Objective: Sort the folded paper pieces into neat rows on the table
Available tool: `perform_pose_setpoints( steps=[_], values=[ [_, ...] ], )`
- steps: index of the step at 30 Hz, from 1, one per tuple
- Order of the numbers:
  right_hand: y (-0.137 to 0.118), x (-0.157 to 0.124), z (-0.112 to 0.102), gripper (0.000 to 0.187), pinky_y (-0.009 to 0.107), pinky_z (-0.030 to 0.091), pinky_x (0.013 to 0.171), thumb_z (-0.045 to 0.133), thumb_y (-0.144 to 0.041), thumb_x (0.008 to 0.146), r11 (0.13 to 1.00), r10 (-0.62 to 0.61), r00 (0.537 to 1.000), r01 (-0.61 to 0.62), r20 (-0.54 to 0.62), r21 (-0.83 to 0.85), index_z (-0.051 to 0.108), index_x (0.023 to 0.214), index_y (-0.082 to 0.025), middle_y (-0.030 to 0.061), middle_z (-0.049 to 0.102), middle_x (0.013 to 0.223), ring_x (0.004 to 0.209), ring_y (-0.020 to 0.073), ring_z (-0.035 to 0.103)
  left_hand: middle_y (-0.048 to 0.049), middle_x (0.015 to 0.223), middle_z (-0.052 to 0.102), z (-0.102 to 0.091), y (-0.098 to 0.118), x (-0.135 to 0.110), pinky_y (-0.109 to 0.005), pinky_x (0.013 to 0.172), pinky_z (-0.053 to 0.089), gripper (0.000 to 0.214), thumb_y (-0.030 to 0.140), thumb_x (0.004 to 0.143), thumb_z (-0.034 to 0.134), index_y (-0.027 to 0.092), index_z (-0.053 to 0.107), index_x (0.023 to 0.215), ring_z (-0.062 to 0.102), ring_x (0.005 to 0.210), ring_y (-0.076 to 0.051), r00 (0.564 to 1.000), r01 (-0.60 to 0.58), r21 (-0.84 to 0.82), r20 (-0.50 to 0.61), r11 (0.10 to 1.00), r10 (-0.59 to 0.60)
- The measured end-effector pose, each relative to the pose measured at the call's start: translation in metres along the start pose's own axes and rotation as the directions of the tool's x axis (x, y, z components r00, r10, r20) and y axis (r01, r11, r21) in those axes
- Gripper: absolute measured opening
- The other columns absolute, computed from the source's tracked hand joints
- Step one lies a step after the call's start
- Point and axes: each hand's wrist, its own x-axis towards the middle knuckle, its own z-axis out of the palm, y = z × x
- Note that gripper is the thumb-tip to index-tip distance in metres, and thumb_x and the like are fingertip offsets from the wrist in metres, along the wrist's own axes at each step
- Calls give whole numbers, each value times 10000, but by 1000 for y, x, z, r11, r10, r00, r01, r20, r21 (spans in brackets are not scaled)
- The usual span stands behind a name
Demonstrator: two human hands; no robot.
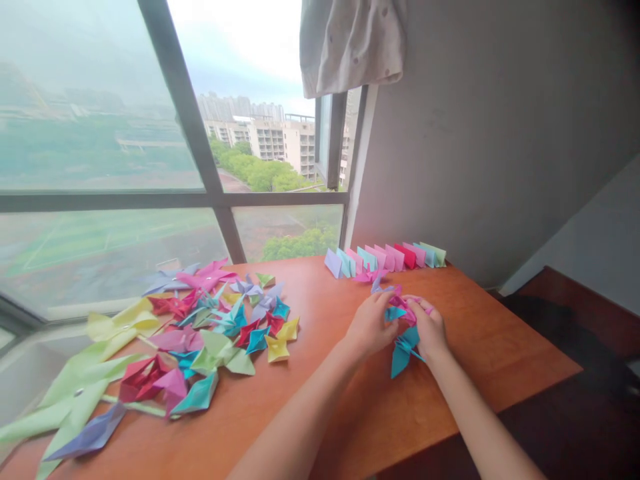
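Nearest, at lower left: a lavender, boat-shaped folded paper, sharp-tipped and crisply creased. Just beside it, a large pale-green paper pinwheel, matte, its long blades pinned at the centre by a small shiny stud.

Bare left hand and bare right hand meet above the right part of the table. Both grips are closed on a small magenta folded paper, fingers bent round it from either side; its finer folds are partly hidden. Just below, between the wrists, a teal folded paper with pointed, wing-like flaps; cannot tell whether it touches the wood.

Beneath all this, a reddish-brown wooden tabletop, smooth, faintly glossy, grain visible. Across its left side, a loose heap of angular folds: a crimson, hollow-centred folded paper, a mustard-yellow, four-pointed folded paper, and a pale-yellow paper pinwheel with broad, soft blades.

Beyond the hands, a pink, spiky folded paper. Behind it, a slanting row of pastel and red folded paper cards, flat-faced, standing on edge.

Farther: a dark grey window frame, hazy panes, a pale, wrinkled cloth garment hanging above. Outside, leafy green trees and blocky, pale buildings.
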Motion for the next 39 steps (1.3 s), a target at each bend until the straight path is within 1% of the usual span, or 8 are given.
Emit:
perform_pose_setpoints(
  steps=[8, 15, 20, 24, 28, 34, 36, 39],
  values=[
    [-14, -42, 151, 235, 231, 544, 654, 668, -373, 705, 977, 35, 988, -66, 149, 204, 670, 851, -189, 1, 711, 797, 714, 131, 666, -96, 1174, 646, -127, -6, -43, -394, 950, 499, 476, 163, 807, 583, 217, 516, 1275, 617, 1090, -248, 970, 166, 228, -214, 959, -117],
    [-26, -72, 299, 263, 275, 529, 657, 583, -412, 746, 982, 10, 908, -88, 418, 167, 658, 859, -187, 12, 698, 781, 754, 176, 659, -147, 1306, 603, -258, -35, -96, -458, 1061, 419, 462, 274, 844, 536, 147, 528, 1288, 551, 1228, -297, 845, 448, 379, -476, 809, -245],
    [-27, -76, 346, 284, 311, 504, 857, 701, -321, 658, 997, -3, 824, -42, 566, 67, 677, 914, -202, 50, 717, 978, 984, 210, 647, -170, 1272, 635, -309, -63, -132, -483, 1032, 448, 514, 340, 793, 548, 112, 565, 1254, 588, 1189, -330, 795, 565, 407, -502, 718, -341],
    [-24, -63, 327, 329, 314, 519, 822, 705, -365, 675, 1000, -12, 785, 9, 620, 8, 679, 962, -206, 64, 718, 1019, 981, 211, 655, -145, 1234, 667, -314, -72, -146, -444, 1017, 468, 472, 377, 806, 533, 134, 604, 1205, 611, 1160, -308, 802, 568, 436, -483, 698, -351],
    [-18, -34, 272, 350, 303, 525, 785, 641, -425, 720, 994, -45, 827, 94, 561, -58, 678, 989, -204, 62, 719, 1024, 946, 192, 657, -133, 1224, 665, -299, -65, -145, -442, 1023, 455, 395, 341, 850, 487, 151, 612, 1173, 600, 1165, -294, 813, 545, 466, -498, 698, -302],
    [-11, 23, 154, 319, 383, 483, 844, 578, -420, 704, 913, -171, 970, 223, 174, -342, 675, 895, -183, 86, 701, 964, 955, 248, 613, -117, 1188, 660, -263, -46, -131, -447, 1000, 458, 323, 296, 877, 500, 173, 623, 1149, 592, 1136, -286, 894, 420, 534, -382, 734, -234],
    [-11, 38, 121, 301, 412, 426, 937, 556, -394, 712, 861, -247, 968, 237, 38, -450, 674, 891, -181, 120, 669, 1058, 1049, 279, 564, -106, 1186, 652, -248, -43, -127, -447, 981, 464, 281, 281, 874, 521, 202, 642, 1115, 596, 1118, -284, 935, 348, 586, -278, 732, -222],
    [-5, 52, 94, 327, 425, 368, 998, 567, -367, 697, 785, -314, 949, 241, -30, -571, 681, 931, -169, 150, 628, 1147, 1104, 299, 523, -121, 1230, 622, -224, -39, -121, -480, 986, 438, 274, 282, 856, 576, 215, 645, 1113, 573, 1142, -305, 963, 267, 646, -153, 715, -222]
  ],
)
